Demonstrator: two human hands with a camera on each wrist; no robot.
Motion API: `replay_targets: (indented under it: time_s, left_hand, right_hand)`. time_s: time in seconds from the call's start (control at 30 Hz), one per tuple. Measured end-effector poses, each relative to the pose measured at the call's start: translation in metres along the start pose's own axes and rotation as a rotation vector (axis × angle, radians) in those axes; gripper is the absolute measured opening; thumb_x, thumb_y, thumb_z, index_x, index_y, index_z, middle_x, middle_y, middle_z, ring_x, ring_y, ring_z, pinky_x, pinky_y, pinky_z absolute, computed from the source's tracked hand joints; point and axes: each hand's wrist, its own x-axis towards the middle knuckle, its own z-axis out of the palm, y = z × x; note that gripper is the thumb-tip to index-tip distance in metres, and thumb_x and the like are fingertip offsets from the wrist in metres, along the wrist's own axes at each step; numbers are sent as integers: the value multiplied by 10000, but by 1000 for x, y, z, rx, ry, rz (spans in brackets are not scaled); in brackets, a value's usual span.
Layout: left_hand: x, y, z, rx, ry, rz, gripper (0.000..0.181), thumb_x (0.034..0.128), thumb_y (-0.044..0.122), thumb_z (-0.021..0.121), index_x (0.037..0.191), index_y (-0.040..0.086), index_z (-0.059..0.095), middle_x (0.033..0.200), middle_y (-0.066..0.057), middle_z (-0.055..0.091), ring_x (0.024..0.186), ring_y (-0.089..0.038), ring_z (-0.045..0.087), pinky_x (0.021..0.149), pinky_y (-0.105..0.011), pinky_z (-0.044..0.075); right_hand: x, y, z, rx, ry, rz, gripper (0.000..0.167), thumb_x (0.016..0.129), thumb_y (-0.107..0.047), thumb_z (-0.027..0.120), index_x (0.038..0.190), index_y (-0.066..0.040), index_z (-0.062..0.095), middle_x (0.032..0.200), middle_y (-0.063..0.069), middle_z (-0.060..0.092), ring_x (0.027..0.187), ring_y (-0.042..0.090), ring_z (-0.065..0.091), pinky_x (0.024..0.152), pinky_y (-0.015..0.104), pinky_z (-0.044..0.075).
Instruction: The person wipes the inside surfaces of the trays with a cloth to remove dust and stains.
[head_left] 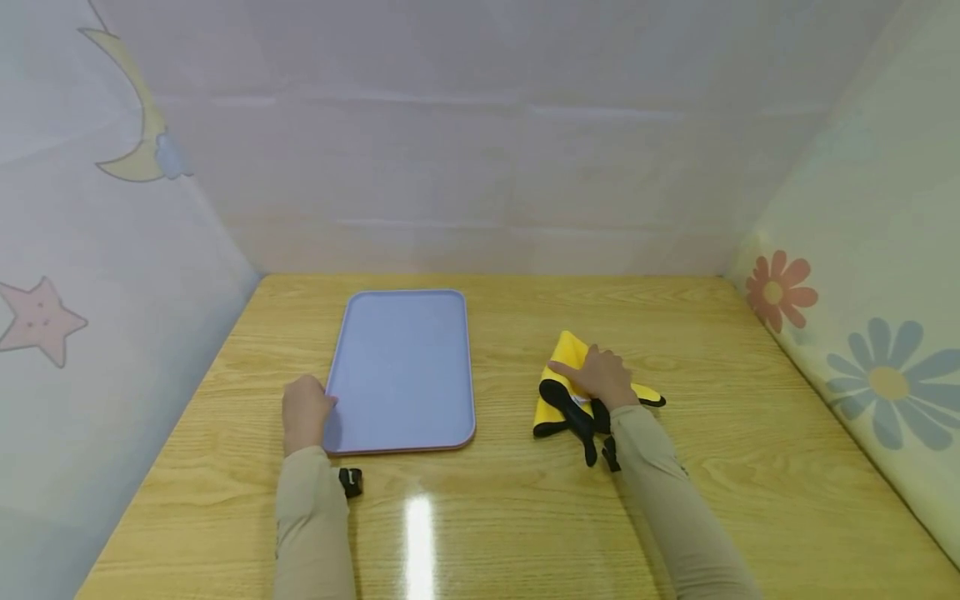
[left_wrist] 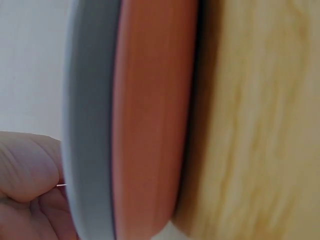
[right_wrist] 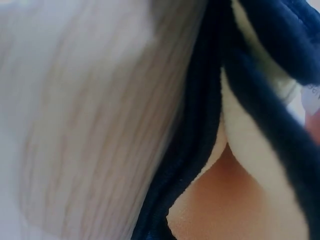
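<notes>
From my head, I look down on a wood-grain table (head_left: pixel 480 533). A blue tray (head_left: pixel 401 367) with rounded corners lies left of centre, its flat inside facing up; a thin reddish line shows beneath its near edge. My left hand (head_left: pixel 306 414) is at its left rim, near the closest corner, fingers curled and gripping the edge. Well apart, right of centre, lies a yellow and black fabric piece (head_left: pixel 567 354), loosely bunched, with black rounded parts spreading toward me. My right hand (head_left: pixel 597 379) holds it from above, thumb pointing left across the yellow. Both sleeves are beige. Pale hangings surround the table: a moon (head_left: pixel 152 121) and a pink star (head_left: pixel 42 321) on the left, a red flower (head_left: pixel 774 292) and a blue flower (head_left: pixel 892 383) on the right.

From my left wrist, that reddish line becomes a second, reddish tray (left_wrist: pixel 152 120), stacked directly under the blue one, whose rim looks grey here. My fingers meet the upper rim; I cannot tell how far they reach beneath.

From my right wrist, close and blurred, dark edging borders cream-toned folds, with skin showing between them. A white tag (right_wrist: pixel 311 100) sits at the far right, its lettering too cropped to read. My fingertips are hidden here.
</notes>
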Motion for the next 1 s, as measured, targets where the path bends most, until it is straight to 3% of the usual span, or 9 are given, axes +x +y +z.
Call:
replay_targets:
  time_s: [0.2,0.37,0.5,0.63,0.77,0.93,1.0]
  left_hand:
    - [0,-1,0,39,14,7,196,728,28,672,605,-96,582,681,-256,586,661,-393,560,631,-463,448]
    - [-1,0,0,29,34,-27,254,738,14,627,521,-29,500,581,-182,548,591,-325,531,593,-451,449]
    - [-2,1,-2,-15,75,-54,244,717,4,556,488,10,472,528,-110,511,552,-282,479,544,-428,427]
    - [-1,-1,-4,-120,94,-54,219,685,1,487,473,38,447,483,-48,435,516,-244,417,459,-345,358]
    - [0,-4,-5,-223,57,-66,174,721,15,453,548,16,469,558,-68,449,568,-238,419,467,-296,334]
    - [4,-8,-3,-316,-44,-76,210,807,62,393,607,1,407,641,-129,439,589,-232,414,481,-295,344]
    - [5,-11,-2,-375,-82,-64,246,848,78,372,664,-62,454,676,-154,460,617,-236,444,508,-302,378]
  right_hand:
    - [-1,0,-2,10,-21,1,988,776,-704,389,1278,142,299,1153,375,396,1006,510,405,770,589,344]
    - [0,0,-3,19,-55,19,952,821,-669,342,1330,126,215,1220,386,338,1076,532,341,834,622,273]
    - [1,1,-2,13,-47,11,911,850,-633,328,1332,131,208,1225,391,331,1086,538,331,844,627,264]
    - [2,2,-2,13,-27,6,884,856,-607,363,1319,134,233,1206,386,352,1074,529,345,838,618,280]
    - [3,1,-1,0,-16,7,854,842,-581,432,1295,126,282,1145,364,409,1027,507,391,818,600,302]
    - [5,0,1,-24,-1,6,785,819,-562,491,1209,110,382,973,276,496,897,437,477,757,558,351]
    - [7,-1,2,-27,8,6,752,816,-546,506,1185,102,407,925,244,508,853,409,496,740,546,363]
